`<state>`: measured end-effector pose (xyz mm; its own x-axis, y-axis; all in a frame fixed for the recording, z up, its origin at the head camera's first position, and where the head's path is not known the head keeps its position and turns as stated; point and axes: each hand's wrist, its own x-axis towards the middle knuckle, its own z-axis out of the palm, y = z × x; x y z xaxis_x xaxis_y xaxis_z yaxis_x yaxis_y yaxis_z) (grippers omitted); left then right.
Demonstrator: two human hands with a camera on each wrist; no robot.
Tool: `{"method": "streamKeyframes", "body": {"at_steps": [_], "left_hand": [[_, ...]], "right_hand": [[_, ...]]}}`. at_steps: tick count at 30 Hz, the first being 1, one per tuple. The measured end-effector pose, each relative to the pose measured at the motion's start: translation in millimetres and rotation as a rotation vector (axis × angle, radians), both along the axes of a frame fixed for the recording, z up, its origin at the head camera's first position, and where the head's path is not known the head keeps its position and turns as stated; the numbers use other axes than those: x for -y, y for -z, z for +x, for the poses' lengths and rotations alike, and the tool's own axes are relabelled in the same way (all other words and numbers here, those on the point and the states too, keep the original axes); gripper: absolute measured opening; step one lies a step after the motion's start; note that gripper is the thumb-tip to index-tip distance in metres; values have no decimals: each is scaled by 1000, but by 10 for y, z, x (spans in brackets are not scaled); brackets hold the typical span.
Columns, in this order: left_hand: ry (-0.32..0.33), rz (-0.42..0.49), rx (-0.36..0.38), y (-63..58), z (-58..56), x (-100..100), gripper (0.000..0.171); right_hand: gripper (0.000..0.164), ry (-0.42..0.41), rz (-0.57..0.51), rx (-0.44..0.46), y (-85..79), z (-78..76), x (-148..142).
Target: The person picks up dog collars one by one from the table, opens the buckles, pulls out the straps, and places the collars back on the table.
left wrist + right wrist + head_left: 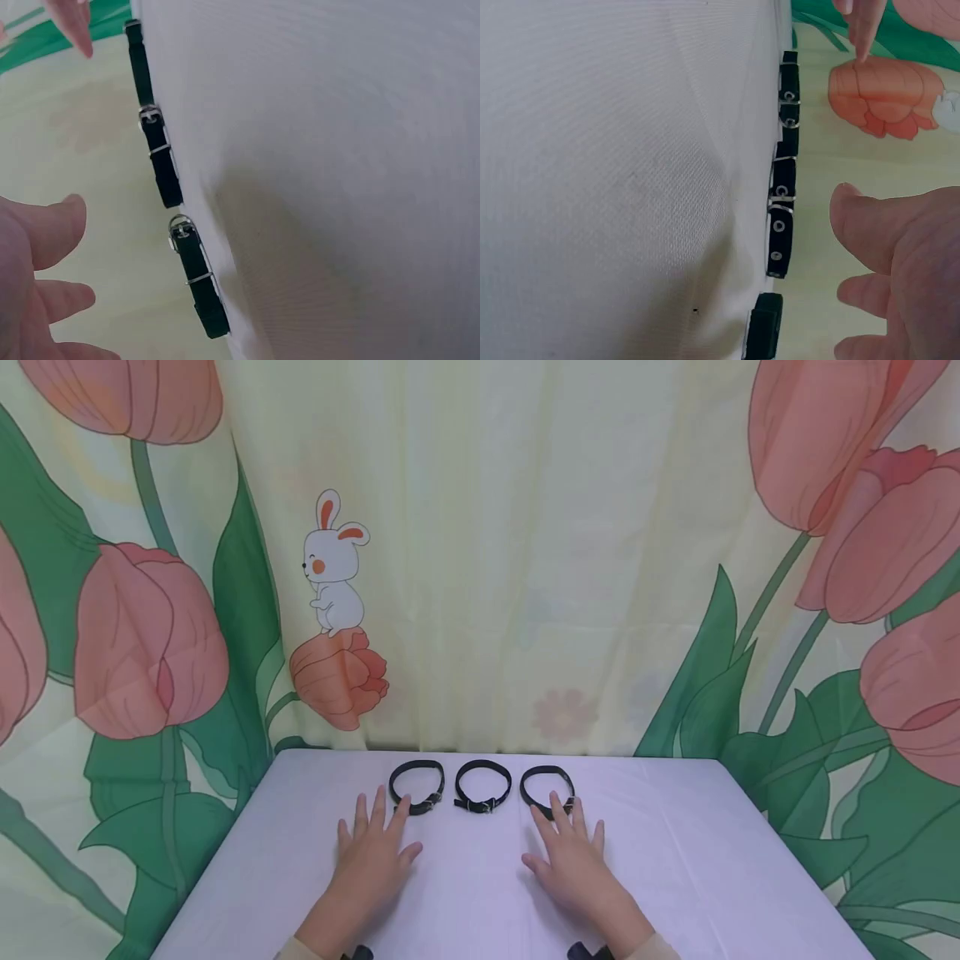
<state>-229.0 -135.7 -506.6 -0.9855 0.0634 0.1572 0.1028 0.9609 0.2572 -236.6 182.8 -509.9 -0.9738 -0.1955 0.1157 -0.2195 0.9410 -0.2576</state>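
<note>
The fingers of both hands are spread wide and hold nothing. The left hand (371,860) is poised at the near side of the left strap loop (416,764), the right hand (573,864) at that of the right strap loop (546,769); the wrist views show them raised off the cloth, palms down, perhaps to leave the straps undisturbed. Between them, just beyond, lies the middle strap loop (483,764). All three black bands are buckled and stand on edge, seemingly stiff enough to hold their round. Their even row, buckles near, probably makes each fastening easy to reach on the white-covered table (465,893). A tulip-print curtain (525,568) hangs at the far side.
</note>
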Motion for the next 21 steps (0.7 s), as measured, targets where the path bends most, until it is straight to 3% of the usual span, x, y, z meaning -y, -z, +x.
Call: {"method": "streamKeyframes", "body": {"at_steps": [9, 21], "left_hand": [[25, 57, -58, -53, -62, 38, 68], [69, 167, -19, -27, -180, 167, 62]], "right_hand": [[71, -60, -54, -78, 11, -125, 75], [78, -137, -142, -141, 0, -292, 201]]}}
